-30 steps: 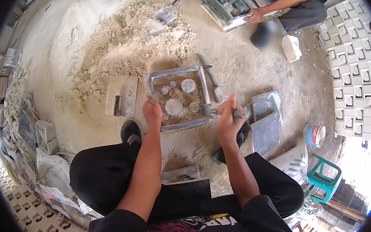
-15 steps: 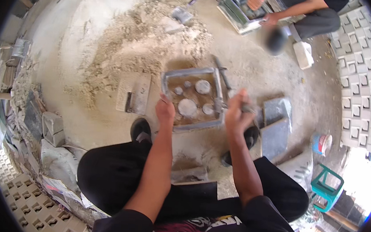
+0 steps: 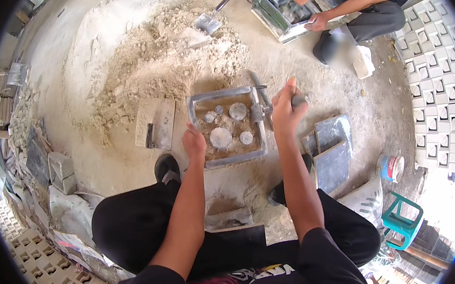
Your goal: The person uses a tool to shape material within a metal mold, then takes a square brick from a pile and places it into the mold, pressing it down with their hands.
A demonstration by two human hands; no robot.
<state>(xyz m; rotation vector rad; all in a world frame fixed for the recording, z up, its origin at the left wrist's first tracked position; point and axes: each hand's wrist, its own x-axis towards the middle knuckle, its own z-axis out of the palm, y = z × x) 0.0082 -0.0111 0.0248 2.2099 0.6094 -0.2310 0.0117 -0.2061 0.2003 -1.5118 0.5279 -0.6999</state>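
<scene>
A square metal mould [image 3: 227, 126] lies on the ground in front of me, with sandy mix and several round grey pegs inside. My left hand [image 3: 194, 141] rests on its near left corner, fingers curled over the rim. My right hand [image 3: 285, 108] is raised at the mould's right side, closed around a dark handle [image 3: 298, 100] that reaches toward the metal lever [image 3: 260, 99] on the mould. My black-trousered legs and shoes bracket the mould from below.
A heap of sandy mix [image 3: 154, 56] with a trowel [image 3: 211, 19] lies beyond. A flat float [image 3: 155, 122] sits left of the mould, grey plates [image 3: 333, 147] right. Another person [image 3: 349, 15] squats at a second mould [image 3: 280, 12]. Patterned blocks [image 3: 440, 84], a teal stool [image 3: 400, 219].
My right hand has lifted from the mould's right edge and risen with the handle. My left hand stays on the mould's near left corner. The view shifted slightly.
</scene>
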